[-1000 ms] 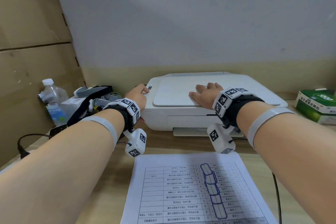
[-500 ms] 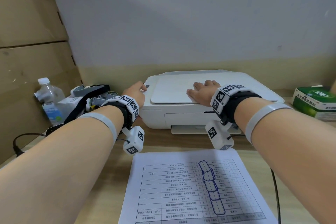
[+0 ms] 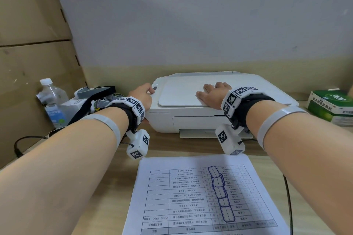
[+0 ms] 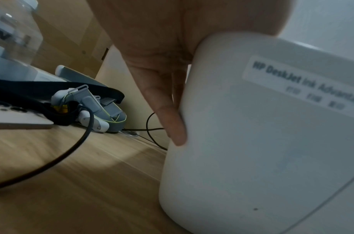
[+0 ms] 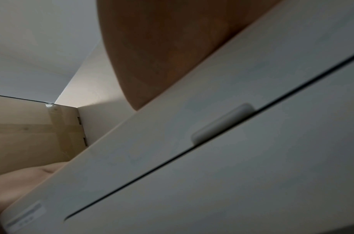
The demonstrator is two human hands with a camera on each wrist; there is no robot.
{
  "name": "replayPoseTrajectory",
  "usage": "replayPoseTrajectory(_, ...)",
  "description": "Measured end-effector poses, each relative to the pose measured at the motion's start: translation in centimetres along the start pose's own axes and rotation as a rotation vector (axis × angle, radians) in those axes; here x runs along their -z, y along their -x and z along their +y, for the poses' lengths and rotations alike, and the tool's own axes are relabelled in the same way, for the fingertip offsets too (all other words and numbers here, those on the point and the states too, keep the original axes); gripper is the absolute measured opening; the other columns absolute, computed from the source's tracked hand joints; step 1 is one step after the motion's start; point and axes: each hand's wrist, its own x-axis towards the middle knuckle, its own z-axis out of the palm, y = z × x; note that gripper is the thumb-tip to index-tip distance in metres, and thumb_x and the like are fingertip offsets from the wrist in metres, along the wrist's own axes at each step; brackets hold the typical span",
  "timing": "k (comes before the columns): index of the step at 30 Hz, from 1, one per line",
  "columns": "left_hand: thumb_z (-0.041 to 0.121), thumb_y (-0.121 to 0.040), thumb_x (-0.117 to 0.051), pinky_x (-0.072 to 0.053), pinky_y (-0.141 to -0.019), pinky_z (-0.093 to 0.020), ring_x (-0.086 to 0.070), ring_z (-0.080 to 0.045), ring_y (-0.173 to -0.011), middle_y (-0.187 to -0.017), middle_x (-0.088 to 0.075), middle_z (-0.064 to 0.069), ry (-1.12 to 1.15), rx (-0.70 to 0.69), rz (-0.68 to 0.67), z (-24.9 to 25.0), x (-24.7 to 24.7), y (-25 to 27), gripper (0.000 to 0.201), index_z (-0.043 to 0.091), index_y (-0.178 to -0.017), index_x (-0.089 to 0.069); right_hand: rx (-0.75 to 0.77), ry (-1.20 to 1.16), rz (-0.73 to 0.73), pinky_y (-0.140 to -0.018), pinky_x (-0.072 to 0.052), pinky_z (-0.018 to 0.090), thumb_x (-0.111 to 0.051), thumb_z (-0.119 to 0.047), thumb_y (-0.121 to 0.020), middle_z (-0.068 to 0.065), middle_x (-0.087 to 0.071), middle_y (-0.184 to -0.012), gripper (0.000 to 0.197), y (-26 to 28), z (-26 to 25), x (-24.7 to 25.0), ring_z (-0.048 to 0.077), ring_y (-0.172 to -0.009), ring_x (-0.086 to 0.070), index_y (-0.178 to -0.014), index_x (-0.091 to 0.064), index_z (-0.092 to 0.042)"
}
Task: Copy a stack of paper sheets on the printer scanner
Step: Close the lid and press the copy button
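The white printer [image 3: 191, 120] stands at the back of the wooden desk with its scanner lid [image 3: 181, 93] down. My left hand [image 3: 141, 95] holds the printer's front-left corner, fingers curled over the top beside a small button [image 3: 155, 88]. In the left wrist view one digit [image 4: 172, 123] runs down the rounded corner of the printer [image 4: 262, 142]. My right hand [image 3: 214, 93] lies flat on the lid with its fingers straight. A printed sheet [image 3: 206, 196] with a table on it lies on the desk in front of the printer. Whether more sheets lie under it is hidden.
A water bottle [image 3: 51, 99] and a pile of straps and devices [image 3: 99, 99] stand left of the printer, by a cardboard wall. A green box [image 3: 332, 107] sits at the right. Black cables run on the desk at left [image 3: 24, 139] and right [image 3: 288, 196].
Both hands stay where they were on the printer. Only the head view has shifted slightly.
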Motion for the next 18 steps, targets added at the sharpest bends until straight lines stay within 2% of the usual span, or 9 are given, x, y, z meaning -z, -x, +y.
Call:
replayPoseTrajectory(4,0.003,-0.09,-0.029,-0.059,-0.074,-0.052,-0.063,-0.04,-0.086,-0.109,-0.054,-0.012,-0.028,0.001,-0.031,0.25,0.18,0.07,0.043,0.033,-0.106,-0.057,0.0,-0.001,-0.001,-0.112,-0.024,0.055,-0.017,-0.069,-0.083,0.016,-0.035,-0.148,0.074,-0.05,0.13,0.07,0.036,-0.137,-0.028,-0.138,-0.038,-0.023)
replayPoseTrajectory(6,0.004,-0.093,-0.029,-0.059,-0.076,-0.052,-0.063,-0.04,-0.089,-0.114,-0.054,-0.014,-0.021,0.012,-0.042,0.31,0.1,0.13,0.043,0.033,-0.115,-0.053,-0.001,0.002,-0.002,-0.112,-0.024,0.055,-0.017,-0.069,-0.084,0.016,-0.034,-0.149,0.074,-0.07,0.11,0.06,0.036,-0.137,-0.027,-0.14,-0.037,-0.024)
replayPoseTrajectory(9,0.011,-0.096,-0.03,-0.058,-0.073,-0.056,-0.062,-0.042,-0.09,-0.114,-0.054,-0.016,0.025,0.031,-0.08,0.26,0.02,0.21,0.045,0.032,-0.134,-0.038,-0.002,-0.002,0.003,-0.112,-0.024,0.055,-0.018,-0.068,-0.085,0.017,-0.033,-0.149,0.073,0.0,0.07,0.07,0.036,-0.138,-0.027,-0.141,-0.037,-0.024)
replayPoseTrajectory(11,0.014,-0.097,-0.031,-0.057,-0.076,-0.056,-0.061,-0.043,-0.094,-0.116,-0.054,-0.016,0.035,0.036,-0.102,0.25,0.17,0.13,0.047,0.03,-0.14,-0.034,-0.006,-0.006,0.001,-0.112,-0.024,0.055,-0.019,-0.067,-0.087,0.016,-0.033,-0.149,0.072,0.1,0.05,0.13,0.036,-0.138,-0.027,-0.142,-0.036,-0.024)
replayPoseTrajectory(15,0.013,-0.097,-0.029,-0.056,-0.085,-0.051,-0.061,-0.039,-0.096,-0.12,-0.054,-0.015,-0.013,0.029,-0.122,0.11,0.28,-0.01,0.049,0.029,-0.143,-0.035,-0.01,-0.01,0.005,-0.113,-0.022,0.054,-0.021,-0.065,-0.088,0.016,-0.032,-0.15,0.071,0.24,0.0,0.17,0.036,-0.138,-0.026,-0.143,-0.036,-0.024)
replayPoseTrajectory(18,0.013,-0.098,-0.027,-0.058,-0.077,-0.049,-0.06,-0.037,-0.09,-0.116,-0.055,-0.014,-0.027,0.021,-0.127,0.16,0.37,0.12,0.049,0.031,-0.143,-0.035,-0.008,-0.01,-0.002,-0.113,-0.022,0.054,-0.02,-0.066,-0.087,0.016,-0.033,-0.149,0.071,0.18,0.01,0.15,0.036,-0.138,-0.026,-0.14,-0.038,-0.023)
